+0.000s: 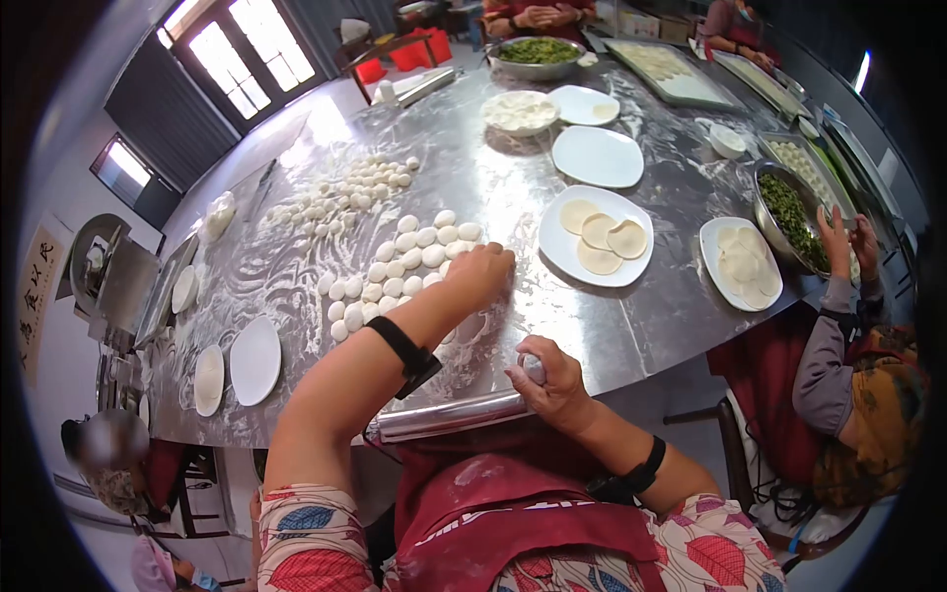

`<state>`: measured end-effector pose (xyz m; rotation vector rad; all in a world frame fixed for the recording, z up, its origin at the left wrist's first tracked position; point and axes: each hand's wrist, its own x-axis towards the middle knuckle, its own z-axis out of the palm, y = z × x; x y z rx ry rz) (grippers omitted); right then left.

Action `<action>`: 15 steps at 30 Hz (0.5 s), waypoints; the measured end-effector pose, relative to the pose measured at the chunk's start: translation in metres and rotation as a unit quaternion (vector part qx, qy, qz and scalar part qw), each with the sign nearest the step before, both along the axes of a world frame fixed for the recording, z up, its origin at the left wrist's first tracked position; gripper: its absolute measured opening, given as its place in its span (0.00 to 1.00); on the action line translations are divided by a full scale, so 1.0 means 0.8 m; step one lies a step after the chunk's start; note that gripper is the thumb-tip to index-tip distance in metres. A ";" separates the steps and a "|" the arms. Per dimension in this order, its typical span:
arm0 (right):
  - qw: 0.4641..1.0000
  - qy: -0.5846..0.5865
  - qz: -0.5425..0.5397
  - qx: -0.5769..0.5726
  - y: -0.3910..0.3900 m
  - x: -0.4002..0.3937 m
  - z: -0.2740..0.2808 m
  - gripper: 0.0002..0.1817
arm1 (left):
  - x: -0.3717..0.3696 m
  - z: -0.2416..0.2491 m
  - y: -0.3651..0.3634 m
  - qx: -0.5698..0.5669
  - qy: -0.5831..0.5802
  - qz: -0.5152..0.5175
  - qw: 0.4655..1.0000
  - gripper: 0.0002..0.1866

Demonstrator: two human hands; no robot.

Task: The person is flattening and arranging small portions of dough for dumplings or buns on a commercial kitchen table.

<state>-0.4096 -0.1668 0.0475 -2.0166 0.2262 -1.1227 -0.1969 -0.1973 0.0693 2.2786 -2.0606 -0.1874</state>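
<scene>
My left hand [479, 272] reaches across the table at the right end of a cluster of small round dough pieces [392, 287], touching or nearly touching them. Its fingertips are hidden behind the hand, so its grip cannot be made out. Nearer to me, my right hand [554, 385] is closed around a grey, round-ended object [533, 368], mostly covered by the fingers. A shiny metal cylinder [449, 416] lies along the near table edge, left of that hand. Beyond my hands is a white plate [557, 259] bearing several flat dough wrappers [598, 233].
More dough pieces [355, 187] lie farther back on the floury metal table [464, 163]. Plates stand left and right, including an oval plate [255, 361]. A bowl of flour [520, 111] and a bowl of greens [538, 57] are behind. At right, a co-worker's hands [846, 243] are beside another greens bowl.
</scene>
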 end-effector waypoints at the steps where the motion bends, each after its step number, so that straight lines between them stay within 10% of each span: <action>1: 1.000 -0.006 -0.004 -0.007 0.000 0.001 0.000 0.20 | 0.003 -0.002 0.002 -0.010 -0.010 -0.010 1.000 0.21; 11: 0.999 0.014 0.003 0.029 -0.002 0.000 0.000 0.18 | 0.003 0.010 0.028 -0.087 0.014 -0.024 0.996 0.12; 15: 0.993 -0.017 -0.006 -0.118 -0.010 -0.005 0.019 0.12 | 0.006 0.007 0.093 -0.018 0.372 0.086 0.924 0.13</action>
